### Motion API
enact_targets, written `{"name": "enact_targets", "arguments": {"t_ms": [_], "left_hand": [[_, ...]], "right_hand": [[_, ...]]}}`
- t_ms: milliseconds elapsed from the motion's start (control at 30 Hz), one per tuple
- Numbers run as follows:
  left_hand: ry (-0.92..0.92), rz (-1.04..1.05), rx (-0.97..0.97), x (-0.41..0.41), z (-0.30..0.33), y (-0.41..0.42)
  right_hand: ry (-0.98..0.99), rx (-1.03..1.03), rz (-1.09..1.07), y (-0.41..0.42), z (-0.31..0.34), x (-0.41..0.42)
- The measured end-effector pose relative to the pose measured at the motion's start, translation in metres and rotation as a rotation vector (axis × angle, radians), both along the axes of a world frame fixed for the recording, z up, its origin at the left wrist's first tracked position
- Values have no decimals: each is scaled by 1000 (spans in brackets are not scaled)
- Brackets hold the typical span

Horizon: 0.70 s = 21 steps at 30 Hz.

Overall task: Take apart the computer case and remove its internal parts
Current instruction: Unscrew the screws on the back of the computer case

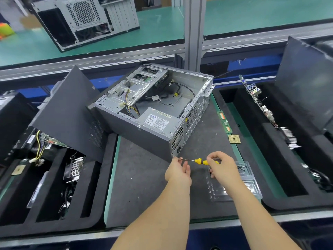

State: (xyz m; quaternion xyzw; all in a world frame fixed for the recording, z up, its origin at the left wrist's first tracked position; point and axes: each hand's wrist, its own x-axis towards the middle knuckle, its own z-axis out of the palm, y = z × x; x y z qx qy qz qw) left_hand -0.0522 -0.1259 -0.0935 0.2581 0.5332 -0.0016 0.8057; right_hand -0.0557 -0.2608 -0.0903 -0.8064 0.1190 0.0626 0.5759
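Observation:
An open grey computer case [144, 134] lies on its side on the dark mat, its power supply [158, 120] and loose cables [132, 107] still inside. My right hand [220, 167] grips the yellow handle of a screwdriver [201, 161]. The screwdriver's tip meets the case's near rear corner. My left hand [177, 171] is at that same corner, with its fingers around the shaft near the tip.
A black side panel [68, 112] leans at the left over a foam bin holding a heatsink [74, 168] and boards. A RAM stick [224, 121] and CPU [234, 138] lie to the right. A clear plastic tray [234, 184] sits under my right hand. A motherboard [259, 101] stands in the right bin.

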Motion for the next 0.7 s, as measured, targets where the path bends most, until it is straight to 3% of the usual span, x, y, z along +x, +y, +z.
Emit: {"name": "enact_targets", "arguments": {"t_ms": [133,200,467,567,700], "left_hand": [[-1,-88,75,-4,-5,4],[16,-191,209,-6,-7,5],[-241,-1116,1229,-3,-7,-27],[-292,-1307,1408,0,-8,-41],[-272,-1448,1494,1,-8,-50]], "right_hand": [[15,59,-91,-4,-2,-1],[0,102,-171,-6,-1,0],[-46,220,-370,-16,6,18],[-37,241,-403,-26,8,22],[-21,254,-424,-34,7,21]]}}
